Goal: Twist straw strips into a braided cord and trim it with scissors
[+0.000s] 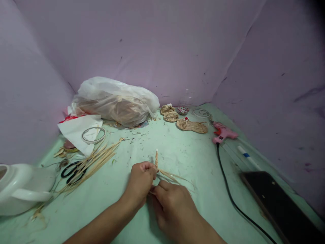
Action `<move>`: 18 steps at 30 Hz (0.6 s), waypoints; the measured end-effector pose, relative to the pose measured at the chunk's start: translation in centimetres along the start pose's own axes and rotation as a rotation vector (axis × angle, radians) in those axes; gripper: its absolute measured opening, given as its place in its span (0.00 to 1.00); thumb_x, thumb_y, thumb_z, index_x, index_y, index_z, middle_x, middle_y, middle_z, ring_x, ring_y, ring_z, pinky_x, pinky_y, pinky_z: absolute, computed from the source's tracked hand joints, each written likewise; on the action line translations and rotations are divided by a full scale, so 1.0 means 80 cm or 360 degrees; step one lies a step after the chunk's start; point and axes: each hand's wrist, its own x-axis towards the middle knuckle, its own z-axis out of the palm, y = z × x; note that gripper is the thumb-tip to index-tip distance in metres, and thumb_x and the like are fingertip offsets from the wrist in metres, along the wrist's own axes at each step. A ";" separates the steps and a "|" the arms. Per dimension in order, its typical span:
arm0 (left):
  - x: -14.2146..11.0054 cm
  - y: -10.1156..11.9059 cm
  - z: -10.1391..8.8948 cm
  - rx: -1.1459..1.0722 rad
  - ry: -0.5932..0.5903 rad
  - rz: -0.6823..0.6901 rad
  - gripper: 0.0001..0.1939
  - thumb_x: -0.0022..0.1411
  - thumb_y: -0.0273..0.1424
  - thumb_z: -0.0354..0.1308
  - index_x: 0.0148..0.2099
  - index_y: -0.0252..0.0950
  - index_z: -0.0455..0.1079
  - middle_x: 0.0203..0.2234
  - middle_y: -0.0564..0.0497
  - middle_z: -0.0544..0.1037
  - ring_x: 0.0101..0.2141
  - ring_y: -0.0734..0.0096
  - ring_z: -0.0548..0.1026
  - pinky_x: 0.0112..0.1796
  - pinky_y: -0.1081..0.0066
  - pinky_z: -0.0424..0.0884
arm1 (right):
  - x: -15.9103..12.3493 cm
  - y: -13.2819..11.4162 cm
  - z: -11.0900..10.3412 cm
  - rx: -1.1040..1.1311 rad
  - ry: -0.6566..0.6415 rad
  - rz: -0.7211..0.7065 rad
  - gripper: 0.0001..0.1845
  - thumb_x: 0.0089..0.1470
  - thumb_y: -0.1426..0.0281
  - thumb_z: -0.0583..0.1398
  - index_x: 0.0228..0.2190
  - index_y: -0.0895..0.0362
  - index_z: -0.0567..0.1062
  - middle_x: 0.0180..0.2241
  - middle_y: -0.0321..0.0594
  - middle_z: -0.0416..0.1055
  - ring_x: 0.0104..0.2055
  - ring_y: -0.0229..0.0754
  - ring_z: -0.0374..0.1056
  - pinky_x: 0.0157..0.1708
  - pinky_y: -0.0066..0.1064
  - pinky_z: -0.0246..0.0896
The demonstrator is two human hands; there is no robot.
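Note:
A short straw-coloured braid (156, 160) with a whitish tip points away from me at the middle of the green surface. My left hand (143, 178) is closed on the braid's near end, thumb and fingers pinched together. Just below and to the right, my right hand (172, 200) is closed on the loose fibre strands that come out of the braid. Some unbraided strands (172, 175) stick out to the right above my right hand. The fingertips partly hide where the strands meet.
Left: loose fibre strips (101, 161) lie over black-handled scissors (68, 173), near a tape roll (93, 135) and white container (22, 189). Back: plastic bag (116, 101), woven sole shapes (192, 126), beads (182, 110). Right: pink glue gun (223, 133), its black cord (228, 189), dark phone (279, 206).

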 end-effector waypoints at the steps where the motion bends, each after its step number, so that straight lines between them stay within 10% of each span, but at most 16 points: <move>1: 0.002 -0.001 -0.002 0.0051 -0.0017 0.0034 0.07 0.42 0.27 0.52 0.16 0.34 0.59 0.09 0.60 0.58 0.13 0.84 0.51 0.15 0.78 0.46 | 0.000 -0.001 -0.009 0.0043 0.0024 -0.0006 0.06 0.45 0.74 0.56 0.21 0.57 0.73 0.20 0.42 0.70 0.20 0.39 0.63 0.20 0.29 0.53; 7: 0.005 -0.003 -0.007 0.0194 -0.0123 0.0052 0.08 0.45 0.28 0.53 0.17 0.34 0.59 0.09 0.60 0.58 0.12 0.84 0.52 0.16 0.78 0.45 | 0.019 0.018 -0.052 0.0585 0.0915 0.0595 0.07 0.45 0.68 0.60 0.20 0.55 0.68 0.21 0.36 0.67 0.23 0.37 0.61 0.25 0.29 0.56; 18: 0.005 -0.001 -0.008 0.0246 -0.0169 0.0079 0.11 0.46 0.32 0.54 0.17 0.34 0.58 0.09 0.59 0.57 0.13 0.83 0.52 0.17 0.77 0.46 | 0.026 0.035 -0.038 0.1080 0.0902 0.0823 0.07 0.41 0.71 0.61 0.17 0.57 0.70 0.20 0.37 0.69 0.23 0.36 0.63 0.24 0.28 0.57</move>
